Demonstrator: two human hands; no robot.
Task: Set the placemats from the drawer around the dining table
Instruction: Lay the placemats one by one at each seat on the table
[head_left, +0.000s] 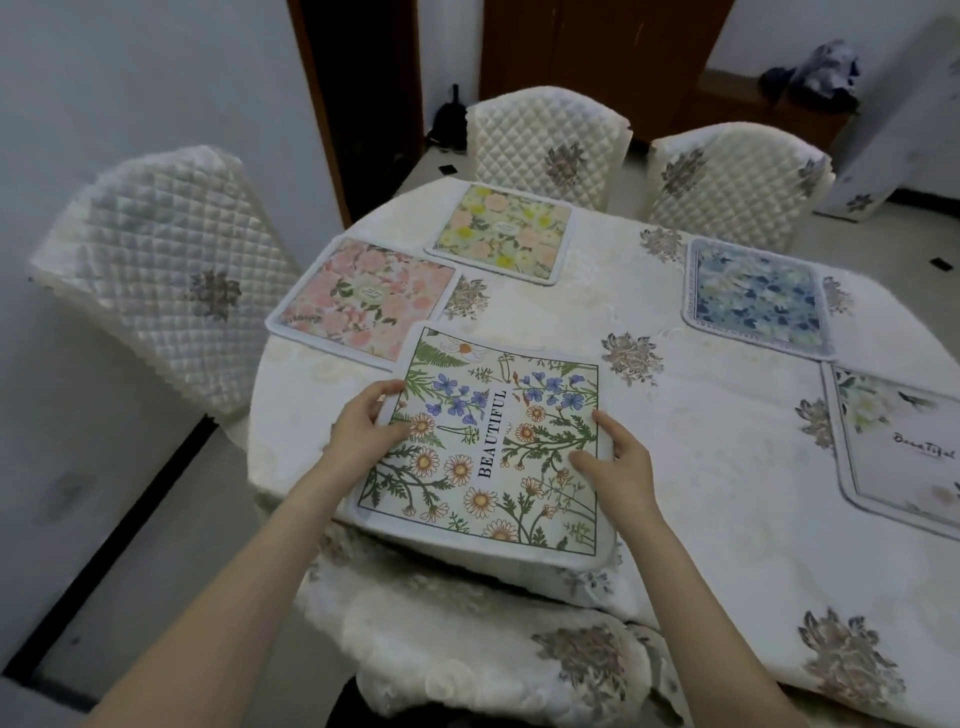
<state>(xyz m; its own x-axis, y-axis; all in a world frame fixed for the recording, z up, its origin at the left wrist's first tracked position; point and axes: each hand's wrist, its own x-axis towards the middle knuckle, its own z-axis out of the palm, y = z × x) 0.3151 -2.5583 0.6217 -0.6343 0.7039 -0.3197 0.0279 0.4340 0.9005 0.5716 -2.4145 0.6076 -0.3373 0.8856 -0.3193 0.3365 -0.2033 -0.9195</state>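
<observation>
A floral placemat (493, 441) printed with daisies, blue flowers and the word BEAUTIFUL lies at the table's near edge, its far corner overlapping the pink placemat (363, 299). My left hand (366, 423) grips its left edge and my right hand (618, 457) grips its right edge, thumb on top. Further round the dining table (675, 415) lie a yellow-green placemat (501, 234), a blue placemat (758, 296) and a white placemat (898, 447) cut off at the right edge.
Quilted cream chairs stand around the table: one at the left (161, 270), two at the far side (545, 140) (737, 176), and one below me (493, 649). A dark doorway (358, 93) and a wooden cabinet (597, 57) are behind.
</observation>
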